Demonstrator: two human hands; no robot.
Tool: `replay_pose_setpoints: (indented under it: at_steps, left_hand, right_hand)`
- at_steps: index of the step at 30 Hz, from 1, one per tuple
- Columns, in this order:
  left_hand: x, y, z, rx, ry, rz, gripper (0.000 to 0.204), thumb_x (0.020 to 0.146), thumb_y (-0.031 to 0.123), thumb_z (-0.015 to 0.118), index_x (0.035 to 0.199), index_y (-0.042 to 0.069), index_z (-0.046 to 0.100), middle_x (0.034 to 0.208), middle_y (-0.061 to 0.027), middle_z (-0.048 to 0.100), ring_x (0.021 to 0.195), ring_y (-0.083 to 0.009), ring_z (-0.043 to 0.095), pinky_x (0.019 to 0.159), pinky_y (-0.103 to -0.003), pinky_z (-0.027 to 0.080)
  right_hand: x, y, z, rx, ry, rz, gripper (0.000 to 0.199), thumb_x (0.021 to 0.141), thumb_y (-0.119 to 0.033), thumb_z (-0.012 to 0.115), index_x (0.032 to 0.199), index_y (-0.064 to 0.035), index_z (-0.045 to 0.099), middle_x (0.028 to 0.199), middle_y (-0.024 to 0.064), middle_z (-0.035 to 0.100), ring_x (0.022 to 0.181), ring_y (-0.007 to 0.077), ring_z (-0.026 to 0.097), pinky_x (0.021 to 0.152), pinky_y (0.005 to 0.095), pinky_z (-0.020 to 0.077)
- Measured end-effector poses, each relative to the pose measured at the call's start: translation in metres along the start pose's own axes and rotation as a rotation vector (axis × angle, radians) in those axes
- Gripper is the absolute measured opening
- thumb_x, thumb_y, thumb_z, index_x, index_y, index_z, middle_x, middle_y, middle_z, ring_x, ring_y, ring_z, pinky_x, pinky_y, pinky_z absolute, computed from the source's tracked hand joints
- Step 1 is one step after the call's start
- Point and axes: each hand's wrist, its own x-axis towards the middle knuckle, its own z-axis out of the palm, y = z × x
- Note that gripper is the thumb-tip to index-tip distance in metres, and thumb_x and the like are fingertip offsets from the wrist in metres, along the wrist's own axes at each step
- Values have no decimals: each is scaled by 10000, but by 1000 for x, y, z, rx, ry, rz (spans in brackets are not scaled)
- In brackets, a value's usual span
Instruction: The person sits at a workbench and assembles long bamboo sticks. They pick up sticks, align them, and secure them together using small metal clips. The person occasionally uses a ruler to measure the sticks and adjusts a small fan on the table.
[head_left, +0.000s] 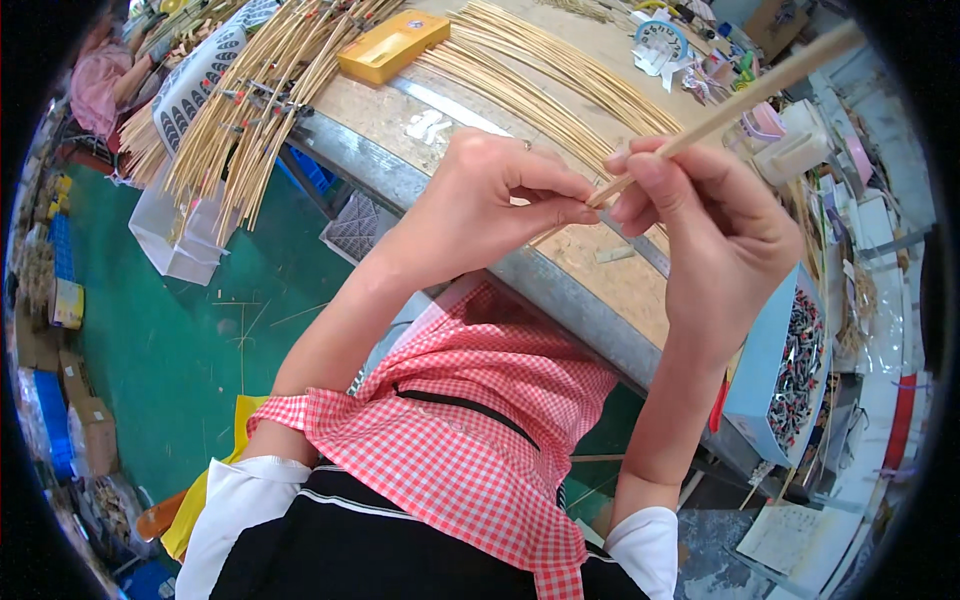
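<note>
A thin pale bamboo stick (770, 85) slants across the space above the bench, its thick-looking end up at the upper right. My right hand (715, 225) grips it between thumb and fingers. Close beside, my left hand (490, 195) pinches the same stick near its lower part with thumb and forefinger. Whether something small is also in that pinch is hidden by the fingertips. Beneath and beyond the hands, long loose bamboo sticks (560, 75) lie on the workbench (400, 130).
Bundled sticks with small dark and red fittings (250, 100) overhang the bench's left end, near a yellow box (385, 55). At right stands a light-blue bin (745, 390) of small black and red parts (797, 365). Another person (100, 90) sits at far left. A clock (662, 40) lies at the back.
</note>
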Motion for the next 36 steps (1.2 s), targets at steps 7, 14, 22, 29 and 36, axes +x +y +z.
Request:
replay_pose_setpoints:
  at_steps: [7,14,22,29,36]
  left_hand:
    - [-22,-27,10,36,30,-56,115,747,59,701,848,7,686,702,-105,661,607,-169,632,586,-261,502]
    - [-21,-33,13,8,11,-167,113,770,25,682,878,-8,681,777,-97,676,705,-159,663,629,-251,524]
    - [-17,-22,20,251,146,-53,106,795,-4,634,893,-16,671,687,-101,604,591,-167,590,510,-278,428]
    - [-27,-42,18,186,132,-171,111,821,25,601,892,-13,677,642,-84,565,536,-139,490,490,-278,358]
    - [-54,-69,8,-144,141,-463,181,870,116,571,910,-12,692,725,-35,634,641,-74,508,576,-237,404]
  right_hand:
    - [-18,25,2,-148,-64,1,61,820,27,633,863,61,662,726,71,660,594,89,611,506,184,468]
    - [-6,31,0,-332,-70,-40,99,791,-35,682,833,52,662,653,77,644,571,95,616,509,215,467]
    - [8,58,-7,-85,140,264,163,839,-96,656,745,35,634,627,54,628,485,72,544,448,205,419]
    - [0,69,-62,-272,198,375,223,916,-199,564,878,-2,659,745,51,652,555,62,547,489,200,422]
    - [-52,102,-358,-1472,370,142,293,888,-230,572,1006,30,643,824,102,669,759,213,624,643,313,486]
